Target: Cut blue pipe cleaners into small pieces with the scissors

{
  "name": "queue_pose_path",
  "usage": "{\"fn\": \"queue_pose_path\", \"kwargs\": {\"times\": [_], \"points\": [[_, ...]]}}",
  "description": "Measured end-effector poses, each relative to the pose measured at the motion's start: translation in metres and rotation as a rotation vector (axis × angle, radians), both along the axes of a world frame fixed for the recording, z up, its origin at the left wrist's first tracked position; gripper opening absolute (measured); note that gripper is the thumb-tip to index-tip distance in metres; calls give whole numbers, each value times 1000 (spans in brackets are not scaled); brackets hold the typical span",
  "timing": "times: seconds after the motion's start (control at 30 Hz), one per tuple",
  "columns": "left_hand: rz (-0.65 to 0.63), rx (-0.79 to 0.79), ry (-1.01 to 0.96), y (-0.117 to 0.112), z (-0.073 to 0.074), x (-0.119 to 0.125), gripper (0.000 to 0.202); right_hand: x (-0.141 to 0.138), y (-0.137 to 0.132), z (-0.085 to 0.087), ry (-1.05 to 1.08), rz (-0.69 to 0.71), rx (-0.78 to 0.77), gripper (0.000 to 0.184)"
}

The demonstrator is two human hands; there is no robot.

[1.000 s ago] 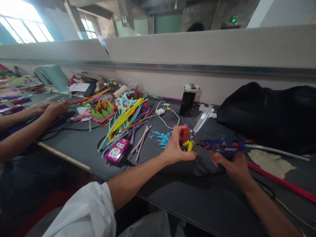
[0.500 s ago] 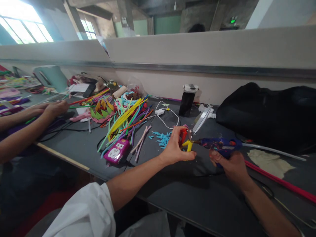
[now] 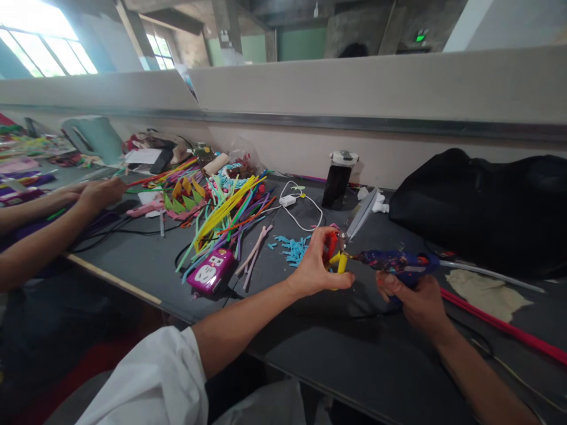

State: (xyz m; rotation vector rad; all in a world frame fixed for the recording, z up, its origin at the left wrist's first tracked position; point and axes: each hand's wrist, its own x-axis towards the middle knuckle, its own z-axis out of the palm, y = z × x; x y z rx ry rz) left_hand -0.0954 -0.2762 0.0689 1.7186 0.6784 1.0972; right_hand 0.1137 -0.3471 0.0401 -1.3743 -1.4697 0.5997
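My left hand (image 3: pixel 319 265) is closed around a small craft piece with red and yellow parts (image 3: pixel 342 263), pinched between thumb and fingers; its exact kind I cannot make out. My right hand (image 3: pixel 414 295) grips a blue hot glue gun (image 3: pixel 394 261) that points left. The gun's nozzle is at the yellow part, and whether it touches I cannot tell. A clear glue stick (image 3: pixel 491 275) extends from the gun's rear. Short blue cut pieces (image 3: pixel 295 251) lie in a heap just left of my left hand. Behind the craft piece stands a thin pale panel (image 3: pixel 361 217).
Colourful fuzzy stems (image 3: pixel 225 206) are piled beside a purple power socket (image 3: pixel 210 271). A dark bottle (image 3: pixel 339 180) and a black bag (image 3: pixel 478 209) stand along the back partition. Red stems (image 3: pixel 500 324) lie at right. Another person's hands (image 3: pixel 101 192) work at left.
The glue gun and my right hand have shifted very slightly right. My left hand keeps its hold on the craft piece, almost still.
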Motion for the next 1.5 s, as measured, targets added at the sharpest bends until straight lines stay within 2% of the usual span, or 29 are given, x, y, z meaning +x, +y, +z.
{"fn": "queue_pose_path", "kwargs": {"times": [0.1,0.37,0.67,0.9,1.13,1.5], "points": [[16,-4,10,0,1,0,70,2,0,0,5,44,-72,42],[16,-10,10,-1,1,0,70,-1,1,11,-57,50,-47,46],[12,1,12,1,-5,1,69,-3,1,13,-130,-11,-33,47],[13,-41,-15,0,-3,2,69,-5,2,18,-196,-71,-7,49],[27,-23,-1,1,-5,1,68,-10,2,24,-206,-67,-15,50],[30,-18,-5,1,-5,2,68,-8,3,21,-226,-95,-20,45]]}}
